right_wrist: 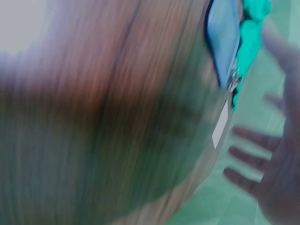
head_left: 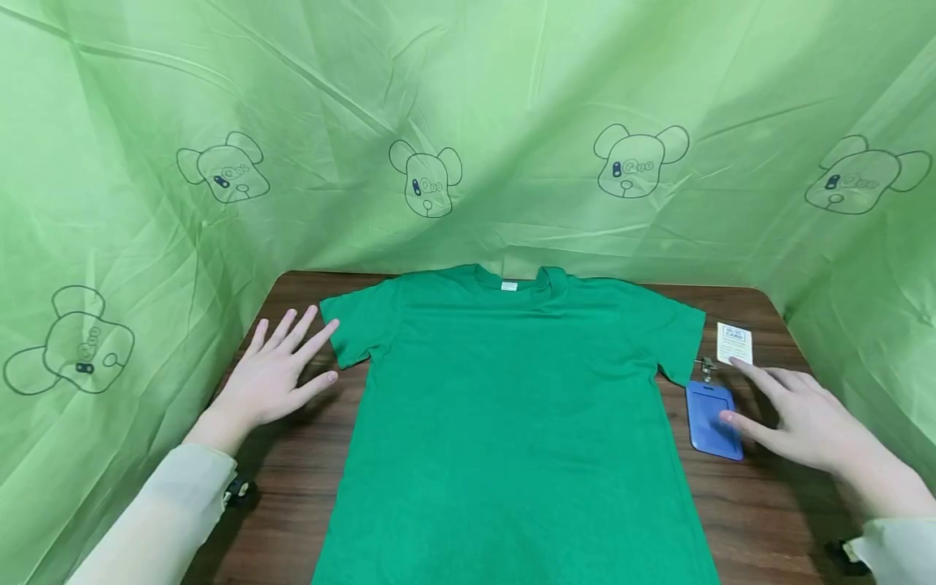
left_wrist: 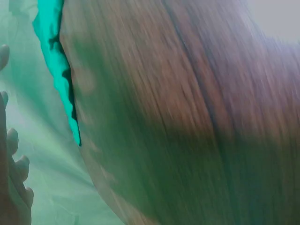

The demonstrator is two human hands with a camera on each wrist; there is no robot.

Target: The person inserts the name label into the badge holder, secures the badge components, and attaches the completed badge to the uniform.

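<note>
A green T-shirt lies flat, front up, on the brown wooden table; its edge also shows in the left wrist view. My left hand is open with fingers spread, beside the shirt's left sleeve, fingertips just at the sleeve edge. My right hand is open over the table to the right of the shirt, its thumb over a blue badge holder with a metal clip. A small white card lies just beyond the forefinger. The right wrist view is blurred but shows the badge holder, card and fingers.
A green cloth backdrop printed with bear heads rises close around the table's back and both sides. Bare wood shows on either side of the shirt.
</note>
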